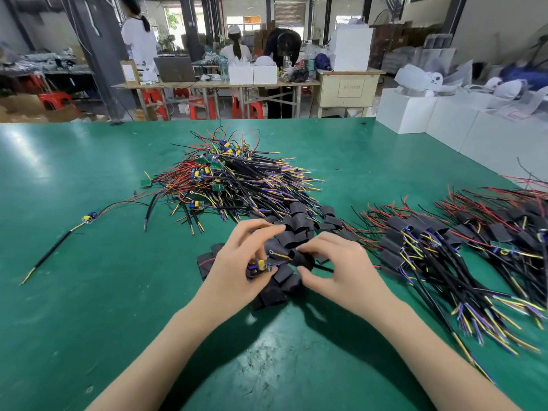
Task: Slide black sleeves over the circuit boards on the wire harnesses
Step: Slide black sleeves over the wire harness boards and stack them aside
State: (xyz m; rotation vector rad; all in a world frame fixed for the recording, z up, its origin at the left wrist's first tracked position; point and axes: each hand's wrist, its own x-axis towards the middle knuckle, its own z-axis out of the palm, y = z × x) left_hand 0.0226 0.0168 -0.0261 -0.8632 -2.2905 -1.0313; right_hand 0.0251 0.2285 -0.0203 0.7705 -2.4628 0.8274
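Above the green tabletop (89,292), the left hand (234,262) pinched the circuit board (258,266) while the right hand (332,262) gripped a black sleeve (302,261) just beside it. Board and sleeve lined up left to right, wires running into the sleeve's mouth.

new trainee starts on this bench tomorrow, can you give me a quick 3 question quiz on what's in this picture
1. True or false: the circuit board in the left hand is already fully covered by a sleeve.
2. Which hand holds the black sleeve being fitted? A) left B) right
3. Fill in: the sleeved harnesses lie to the person's ____; the bare pile lies farther back on the green table.

Key
1. False: the board and its yellow component are exposed.
2. B.
3. Right.
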